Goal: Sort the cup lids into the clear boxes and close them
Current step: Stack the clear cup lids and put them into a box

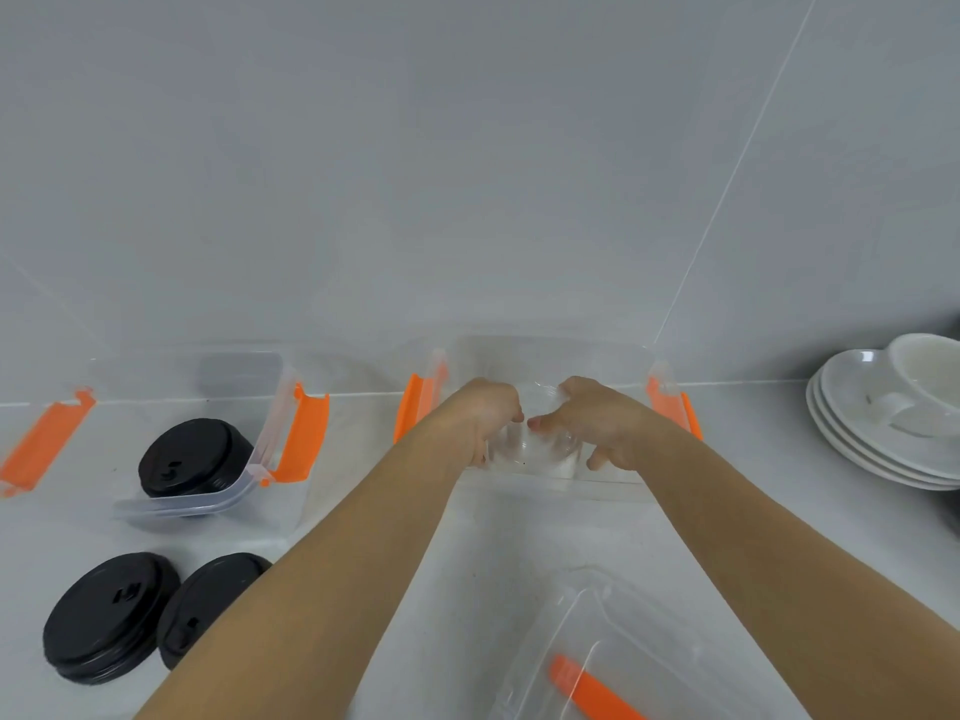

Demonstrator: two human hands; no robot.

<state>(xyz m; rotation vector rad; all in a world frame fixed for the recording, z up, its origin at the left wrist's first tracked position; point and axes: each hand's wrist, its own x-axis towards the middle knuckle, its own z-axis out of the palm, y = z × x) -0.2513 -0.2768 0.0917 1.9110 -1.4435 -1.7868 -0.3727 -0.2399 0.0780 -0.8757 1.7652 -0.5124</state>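
Both my hands reach into the right clear box [613, 356], which has orange latches. My left hand [488, 413] and my right hand [597, 418] press from either side on a stack of clear cup lids [540, 444] inside it. The left clear box [244, 371] holds a stack of black lids [192, 459], and its own clear cover [208, 504] leans tilted against it. Two more stacks of black lids [109, 615] [208, 595] stand on the counter at front left. A loose clear box cover [597, 641] with an orange latch lies at front right.
A pile of white plates [872, 439] with a white bowl [930, 376] on top sits at the right edge. A grey tiled wall rises directly behind the boxes. The white counter [493, 553] runs between my arms.
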